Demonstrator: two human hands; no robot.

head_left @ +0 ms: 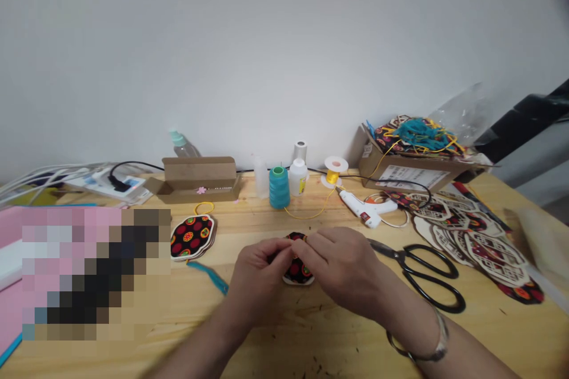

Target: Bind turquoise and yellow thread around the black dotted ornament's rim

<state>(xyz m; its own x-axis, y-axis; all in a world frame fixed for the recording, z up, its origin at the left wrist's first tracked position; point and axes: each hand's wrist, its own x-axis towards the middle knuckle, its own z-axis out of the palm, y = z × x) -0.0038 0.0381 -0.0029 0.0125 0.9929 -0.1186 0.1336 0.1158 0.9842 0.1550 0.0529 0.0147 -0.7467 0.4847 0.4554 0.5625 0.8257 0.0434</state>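
Note:
Both of my hands meet at the middle of the wooden table (284, 337) over a small patterned fabric piece (299, 272), black with red and orange dots. My left hand (258, 275) curls its fingers round the piece's left side. My right hand (342, 266), with a bracelet at the wrist, pinches the piece's top edge. Most of the piece is hidden under my fingers.
Black scissors (427, 275) lie right of my hands. A white glue gun (364, 208), a teal thread spool (279, 187), a yellow cord spool (334, 173) and small white bottles (297, 176) stand behind. More patterned pieces (192, 237) lie left and far right (471, 237). Cardboard boxes (198, 180) (413, 169) line the wall.

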